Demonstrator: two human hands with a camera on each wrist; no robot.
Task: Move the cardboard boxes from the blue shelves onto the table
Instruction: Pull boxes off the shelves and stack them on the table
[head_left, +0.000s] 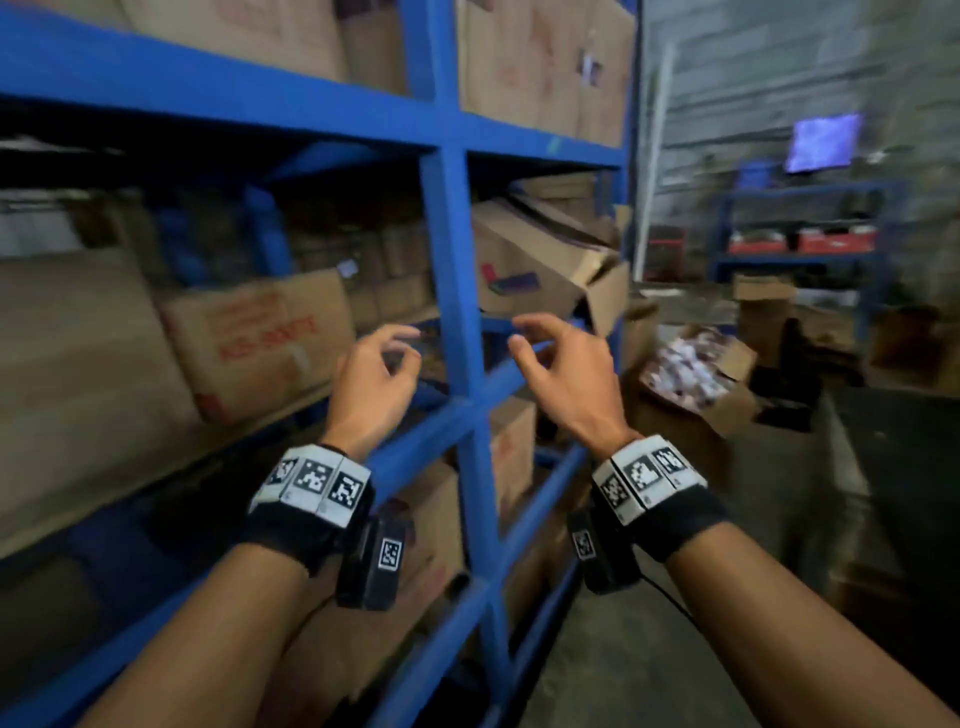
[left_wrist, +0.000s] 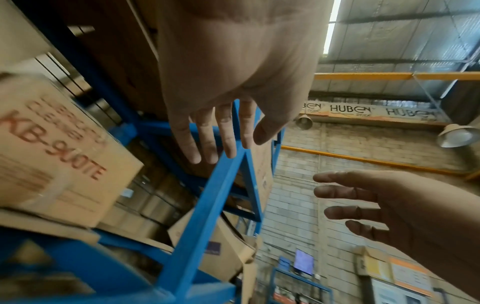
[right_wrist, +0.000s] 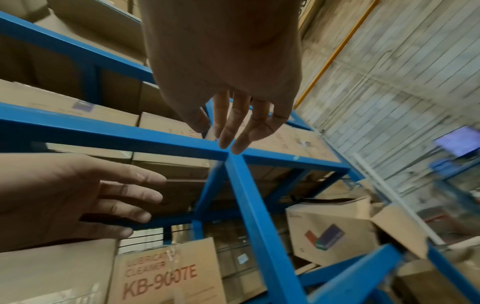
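Blue metal shelves (head_left: 452, 270) hold several cardboard boxes. A box with red "KB-9007E" print (head_left: 260, 338) stands on the middle shelf left of the upright post. Right of the post, a dented box with a purple and red logo (head_left: 524, 265) lies tilted, its flap hanging open. My left hand (head_left: 387, 358) and right hand (head_left: 550, 353) are raised in front of the post, one on each side, fingers loosely spread and holding nothing. In the right wrist view the right hand's fingers (right_wrist: 233, 127) point at the shelf frame, above the logo box (right_wrist: 332, 236) and the printed box (right_wrist: 166, 273).
A large plain box (head_left: 78, 374) fills the shelf at far left, and more boxes sit on the top shelf (head_left: 540, 67). Open cartons with white items (head_left: 691, 374) lie on the floor at the right. Another blue rack (head_left: 800, 234) and a screen (head_left: 823, 141) stand at the far wall.
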